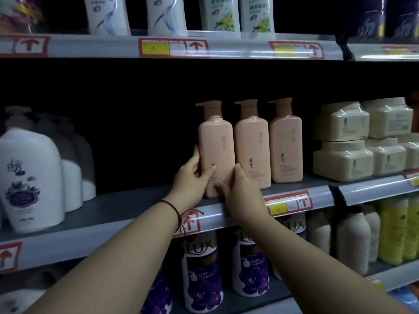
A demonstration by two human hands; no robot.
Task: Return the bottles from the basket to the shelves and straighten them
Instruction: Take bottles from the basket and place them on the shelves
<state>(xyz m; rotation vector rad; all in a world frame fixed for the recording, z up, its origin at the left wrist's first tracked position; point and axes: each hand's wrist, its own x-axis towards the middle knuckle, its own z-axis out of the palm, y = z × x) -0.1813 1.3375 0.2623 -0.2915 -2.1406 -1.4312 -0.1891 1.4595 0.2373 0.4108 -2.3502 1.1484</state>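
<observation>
Both hands grip leftmost peach bottle (216, 150) (upright, apparently) on middle shelf (127, 211).

Dim store lighting, black shelf recesses, glare on shelf rails (226, 49), soft blur, bowed edges.

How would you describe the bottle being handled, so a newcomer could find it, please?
On the middle shelf, three peach pump bottles stand in a row. It is the leftmost peach bottle, nearest the shelf edge, and the only one with both hands on it.
</observation>
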